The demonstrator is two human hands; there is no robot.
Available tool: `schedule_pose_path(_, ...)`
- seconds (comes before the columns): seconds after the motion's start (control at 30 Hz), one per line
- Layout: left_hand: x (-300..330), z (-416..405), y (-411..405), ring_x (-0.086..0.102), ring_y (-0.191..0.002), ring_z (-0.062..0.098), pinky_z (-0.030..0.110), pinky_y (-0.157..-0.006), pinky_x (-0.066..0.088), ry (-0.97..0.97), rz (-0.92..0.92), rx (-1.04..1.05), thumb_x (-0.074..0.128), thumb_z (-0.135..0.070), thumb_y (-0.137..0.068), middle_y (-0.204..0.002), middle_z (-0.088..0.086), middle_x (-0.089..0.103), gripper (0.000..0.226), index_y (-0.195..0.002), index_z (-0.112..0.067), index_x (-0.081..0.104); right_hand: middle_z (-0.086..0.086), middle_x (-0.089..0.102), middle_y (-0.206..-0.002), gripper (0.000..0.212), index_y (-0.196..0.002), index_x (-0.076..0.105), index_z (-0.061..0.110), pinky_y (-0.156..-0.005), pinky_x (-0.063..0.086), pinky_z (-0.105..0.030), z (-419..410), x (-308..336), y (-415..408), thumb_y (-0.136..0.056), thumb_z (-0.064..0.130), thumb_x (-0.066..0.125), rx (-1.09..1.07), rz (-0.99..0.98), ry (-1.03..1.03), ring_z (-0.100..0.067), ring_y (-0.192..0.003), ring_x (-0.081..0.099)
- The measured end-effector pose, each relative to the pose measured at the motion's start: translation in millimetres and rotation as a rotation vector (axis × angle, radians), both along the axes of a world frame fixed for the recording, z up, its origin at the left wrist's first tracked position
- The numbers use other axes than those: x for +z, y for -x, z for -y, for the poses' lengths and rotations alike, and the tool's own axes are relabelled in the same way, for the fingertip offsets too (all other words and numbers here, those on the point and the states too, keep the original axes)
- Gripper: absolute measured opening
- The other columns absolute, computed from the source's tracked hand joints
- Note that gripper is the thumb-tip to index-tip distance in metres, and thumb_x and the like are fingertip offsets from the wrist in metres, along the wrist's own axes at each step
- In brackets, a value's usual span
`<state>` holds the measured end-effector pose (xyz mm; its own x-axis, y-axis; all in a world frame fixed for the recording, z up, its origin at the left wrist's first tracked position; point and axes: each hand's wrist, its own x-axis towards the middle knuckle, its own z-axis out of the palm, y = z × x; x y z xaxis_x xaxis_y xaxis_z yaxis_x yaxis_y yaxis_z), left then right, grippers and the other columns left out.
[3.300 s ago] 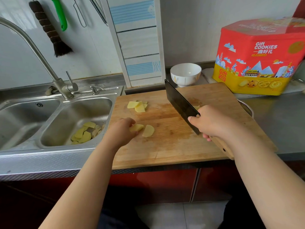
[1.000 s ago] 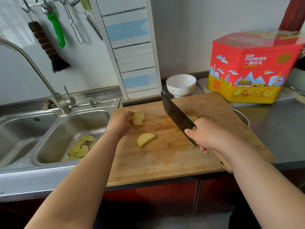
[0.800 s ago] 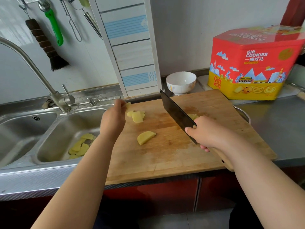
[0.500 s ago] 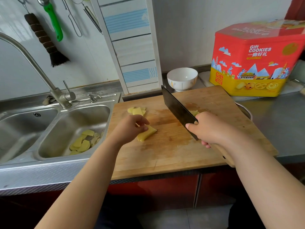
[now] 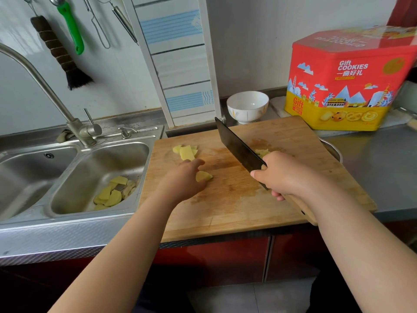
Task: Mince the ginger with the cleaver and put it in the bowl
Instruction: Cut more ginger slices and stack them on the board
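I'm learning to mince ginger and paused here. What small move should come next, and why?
Probably carry the single ginger slice up to the stack of slices. The left hand is already on it, while the right hand holds the cleaver idle, its blade off the slices.

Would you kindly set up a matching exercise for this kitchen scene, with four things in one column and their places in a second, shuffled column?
Things:
1. cleaver
2. white bowl
3. ginger slice
4. cookie tin

Places:
A. on the counter just beyond the far edge of the cutting board
B. under the fingers of the left hand, on the board
C. at the back right of the counter, beside the bowl
D. gripped by the right hand, blade over the board

Pairs: 1-D, 2-A, 3-B, 4-C
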<state>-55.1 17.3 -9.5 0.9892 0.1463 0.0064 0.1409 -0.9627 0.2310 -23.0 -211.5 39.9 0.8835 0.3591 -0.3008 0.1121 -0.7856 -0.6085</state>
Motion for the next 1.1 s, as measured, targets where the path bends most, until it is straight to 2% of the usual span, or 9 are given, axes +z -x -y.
schedule_pose_path(0.17,-0.5,26.2,-0.6,0.055,-0.111,0.023,0.032,-0.085,0.05,-0.061,-0.005,0.083,0.058,-0.041,-0.089,-0.126,0.006,0.055,0.057,-0.138,-0.019,0.04,-0.011,0.062,-0.082,0.051,-0.145,0.038,0.006,-0.056,0.055,-0.031,6.5,2.6,-3.9,-0.1,0.023,0.053,-0.007,-0.012,-0.046,-0.016,-0.059,0.057)
schedule_pose_path(0.23,-0.9,44.5,0.3,0.055,-0.111,0.026,0.032,-0.082,0.047,-0.059,-0.016,0.114,0.056,-0.045,-0.091,-0.128,0.011,0.053,0.061,-0.138,-0.012,0.037,-0.009,0.061,-0.079,0.046,-0.141,0.044,0.009,-0.056,0.054,-0.03,12.2,1.3,-8.5,-0.099,0.023,0.056,-0.02,-0.021,-0.079,-0.016,-0.058,0.057)
schedule_pose_path(0.33,-0.8,69.5,5.4,0.047,-0.125,0.031,0.038,-0.094,0.045,0.056,-0.096,0.123,0.063,-0.055,-0.084,-0.144,0.016,0.038,0.09,-0.148,-0.011,0.019,-0.006,0.059,-0.071,0.035,-0.126,0.054,0.004,-0.052,0.053,-0.029,22.5,-2.4,-16.8,-0.097,0.024,0.058,-0.067,-0.041,-0.132,-0.015,-0.054,0.056)
schedule_pose_path(0.43,2.7,74.0,11.9,0.033,-0.139,0.029,0.043,-0.108,0.036,0.227,-0.19,0.059,0.073,-0.054,-0.076,-0.157,0.012,0.021,0.109,-0.154,-0.017,0.006,-0.004,0.058,-0.066,0.043,-0.134,0.049,0.004,-0.048,0.05,-0.026,31.8,-5.8,-21.8,-0.097,0.022,0.058,-0.118,-0.077,-0.188,-0.014,-0.051,0.054)
schedule_pose_path(0.5,3.4,66.0,14.0,0.041,-0.134,0.026,0.043,-0.108,0.04,0.269,-0.193,0.027,0.077,-0.043,-0.076,-0.155,0.008,0.028,0.105,-0.153,-0.021,0.008,-0.004,0.057,-0.065,0.041,-0.134,0.049,0.004,-0.046,0.05,-0.025,37.1,-6.9,-22.9,-0.097,0.022,0.058,-0.133,-0.103,-0.228,-0.012,-0.049,0.053)
schedule_pose_path(0.63,-3.5,55.0,14.5,0.055,-0.115,0.019,0.039,-0.097,0.049,0.208,-0.064,0.033,0.077,-0.029,-0.078,-0.138,0.002,0.05,0.096,-0.151,-0.024,0.016,-0.004,0.057,-0.065,0.036,-0.129,0.051,0.004,-0.045,0.049,-0.025,40.5,-5.9,-22.2,-0.098,0.021,0.057,-0.103,-0.13,-0.239,-0.012,-0.048,0.053)
schedule_pose_path(0.73,-12.5,52.6,14.1,0.057,-0.11,0.018,0.039,-0.095,0.05,0.177,0.014,0.022,0.076,-0.033,-0.079,-0.131,0.0,0.054,0.087,-0.148,-0.025,0.024,-0.005,0.057,-0.068,0.025,-0.119,0.055,0.008,-0.047,0.05,-0.026,34.8,0.2,-18.8,-0.098,0.022,0.056,-0.034,-0.116,-0.183,-0.013,-0.052,0.053)
schedule_pose_path(0.93,-28.0,65.3,9.8,0.05,-0.119,0.021,0.034,-0.098,0.044,0.186,0.165,0.084,0.07,-0.045,-0.081,-0.13,0.001,0.054,0.073,-0.14,-0.02,0.035,-0.007,0.058,-0.07,0.03,-0.124,0.053,0.005,-0.045,0.048,-0.025,20.0,5.9,-15.9,-0.099,0.021,0.053,0.052,-0.064,-0.078,-0.014,-0.05,0.053)
schedule_pose_path(1.1,-31.0,65.5,8.4,0.046,-0.119,0.021,0.032,-0.099,0.039,0.157,0.211,0.058,0.069,-0.054,-0.077,-0.128,0.0,0.052,0.074,-0.135,-0.021,0.038,-0.008,0.059,-0.074,0.052,-0.148,0.036,0.009,-0.046,0.047,-0.026,17.0,9.1,-12.5,-0.1,0.021,0.052,0.04,-0.013,-0.037,-0.015,-0.053,0.054)
